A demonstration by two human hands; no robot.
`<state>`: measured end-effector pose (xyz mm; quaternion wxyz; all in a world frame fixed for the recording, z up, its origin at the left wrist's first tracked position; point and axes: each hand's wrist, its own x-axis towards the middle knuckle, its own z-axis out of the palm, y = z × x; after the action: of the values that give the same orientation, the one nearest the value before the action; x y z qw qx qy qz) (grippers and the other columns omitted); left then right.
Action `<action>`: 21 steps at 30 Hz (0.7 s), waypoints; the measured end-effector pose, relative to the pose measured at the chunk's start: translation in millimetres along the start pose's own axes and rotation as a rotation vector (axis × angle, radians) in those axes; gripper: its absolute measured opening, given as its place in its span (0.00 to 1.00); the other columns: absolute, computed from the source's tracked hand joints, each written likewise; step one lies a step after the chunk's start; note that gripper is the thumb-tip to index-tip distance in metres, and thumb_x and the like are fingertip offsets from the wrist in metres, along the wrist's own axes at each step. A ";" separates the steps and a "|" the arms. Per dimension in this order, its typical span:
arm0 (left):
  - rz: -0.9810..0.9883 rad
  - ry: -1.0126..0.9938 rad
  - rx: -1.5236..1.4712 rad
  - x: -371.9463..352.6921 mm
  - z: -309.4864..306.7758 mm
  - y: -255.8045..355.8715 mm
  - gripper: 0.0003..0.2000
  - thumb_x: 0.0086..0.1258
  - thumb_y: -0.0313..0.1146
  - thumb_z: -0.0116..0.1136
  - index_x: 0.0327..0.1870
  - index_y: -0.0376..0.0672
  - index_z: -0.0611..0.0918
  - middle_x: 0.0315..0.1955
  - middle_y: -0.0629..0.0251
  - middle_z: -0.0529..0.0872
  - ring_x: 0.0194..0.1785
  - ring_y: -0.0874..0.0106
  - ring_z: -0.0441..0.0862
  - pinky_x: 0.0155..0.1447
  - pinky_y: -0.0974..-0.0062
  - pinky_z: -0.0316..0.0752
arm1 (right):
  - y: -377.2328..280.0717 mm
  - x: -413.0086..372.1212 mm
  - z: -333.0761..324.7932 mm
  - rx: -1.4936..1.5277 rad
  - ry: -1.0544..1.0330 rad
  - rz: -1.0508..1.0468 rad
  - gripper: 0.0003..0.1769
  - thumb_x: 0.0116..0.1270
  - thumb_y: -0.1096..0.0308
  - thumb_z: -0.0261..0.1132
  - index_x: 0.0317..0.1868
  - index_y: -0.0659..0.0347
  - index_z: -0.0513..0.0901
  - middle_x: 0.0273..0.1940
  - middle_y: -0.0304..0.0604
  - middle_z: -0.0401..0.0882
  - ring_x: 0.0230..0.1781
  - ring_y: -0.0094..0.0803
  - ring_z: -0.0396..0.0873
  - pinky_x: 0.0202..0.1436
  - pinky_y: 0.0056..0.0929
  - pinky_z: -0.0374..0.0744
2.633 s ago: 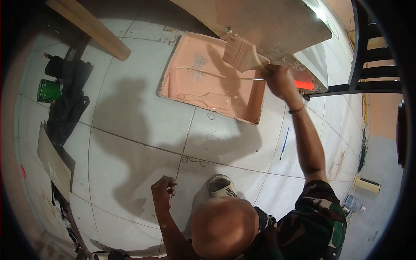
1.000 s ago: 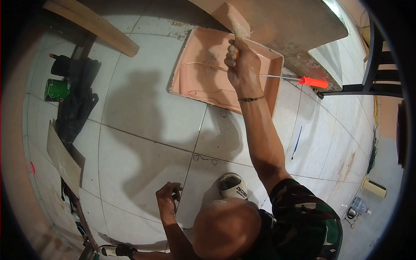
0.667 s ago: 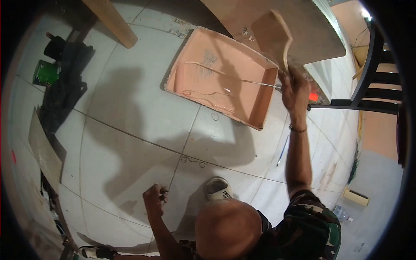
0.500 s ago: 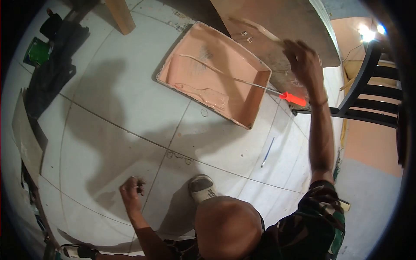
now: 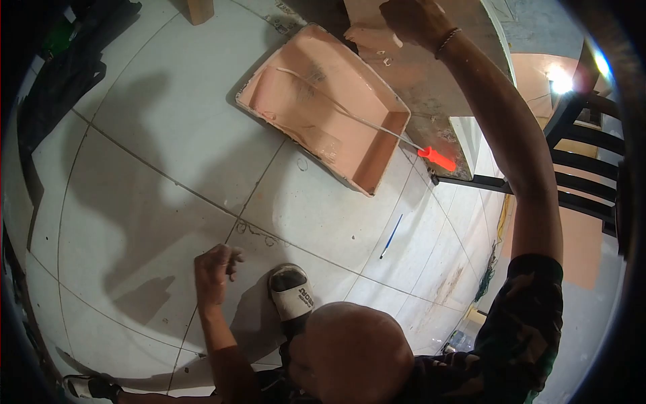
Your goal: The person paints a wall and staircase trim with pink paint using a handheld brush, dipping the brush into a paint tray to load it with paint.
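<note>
My right hand (image 5: pixel 420 23) is raised at the top, fingers curled, against the brown board (image 5: pixel 431 74). What it grips is hidden. Wet peach paint (image 5: pixel 373 37) shows on the board beside it. My left hand (image 5: pixel 219 266) hangs over the floor with its fingers curled in and nothing visible in them. Between the hands lies a paint tray (image 5: pixel 377 77) coated in peach paint. Inside is a paint-covered brush (image 5: pixel 316 138). A thin metal roller rod with an orange handle (image 5: pixel 437 159) rests across the tray and over its rim.
A thin blue brush (image 5: pixel 391 236) lies on the white tiles. My slippered foot (image 5: pixel 291 293) and bent knee (image 5: pixel 360 350) are in front. A black chair (image 5: pixel 582 178) stands at right, a wooden leg (image 5: pixel 200 10) at the top, and dark cloth (image 5: pixel 57 94) at left.
My right hand has moved up and left along the board, and more peach paint shows there. My left hand has risen slightly. The view has shifted a little.
</note>
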<state>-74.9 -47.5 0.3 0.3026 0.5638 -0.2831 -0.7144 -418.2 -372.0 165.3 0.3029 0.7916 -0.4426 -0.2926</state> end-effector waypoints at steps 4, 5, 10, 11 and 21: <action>-0.015 -0.146 -0.024 0.9 19.7 2.6 0.22 0.66 0.48 0.50 0.30 0.32 0.81 0.21 0.65 0.79 0.21 0.82 0.68 0.22 0.84 0.63 | -8.0 -9.5 -17.9 -0.038 -0.084 0.089 0.07 0.50 0.67 0.59 0.22 0.57 0.83 0.24 0.45 0.81 0.27 0.41 0.81 0.27 0.36 0.78; -0.017 -0.144 -0.029 1.5 19.8 1.0 0.22 0.66 0.48 0.50 0.30 0.32 0.81 0.21 0.65 0.79 0.21 0.82 0.68 0.22 0.84 0.63 | -7.2 -13.6 -29.3 -0.039 -0.083 0.084 0.07 0.50 0.67 0.59 0.22 0.57 0.83 0.24 0.45 0.81 0.27 0.41 0.81 0.27 0.36 0.78; -0.056 -0.209 -0.054 3.2 23.0 -6.2 0.21 0.66 0.47 0.51 0.32 0.33 0.82 0.21 0.65 0.79 0.21 0.82 0.68 0.23 0.83 0.63 | -8.9 -21.5 -65.4 -0.012 -0.111 0.067 0.08 0.51 0.67 0.58 0.22 0.58 0.83 0.22 0.46 0.80 0.24 0.39 0.81 0.25 0.36 0.78; -0.059 -0.210 -0.055 4.2 25.0 -6.0 0.21 0.66 0.47 0.51 0.32 0.33 0.82 0.21 0.65 0.79 0.21 0.82 0.68 0.23 0.83 0.63 | -11.8 -19.9 -59.4 -0.011 -0.114 0.065 0.08 0.51 0.67 0.58 0.22 0.58 0.83 0.22 0.46 0.80 0.24 0.39 0.81 0.25 0.36 0.78; 0.024 -0.341 -0.043 6.8 66.2 11.6 0.19 0.65 0.48 0.56 0.32 0.35 0.82 0.21 0.67 0.81 0.20 0.85 0.66 0.24 0.84 0.63 | -21.3 -15.3 -23.0 -0.052 -0.020 -0.101 0.05 0.53 0.69 0.59 0.27 0.59 0.81 0.27 0.47 0.80 0.29 0.42 0.81 0.30 0.38 0.79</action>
<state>-139.5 -56.0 18.2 0.2708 0.4243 -0.3216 -0.8020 -396.9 -344.4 167.4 0.3037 0.8020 -0.3972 -0.3269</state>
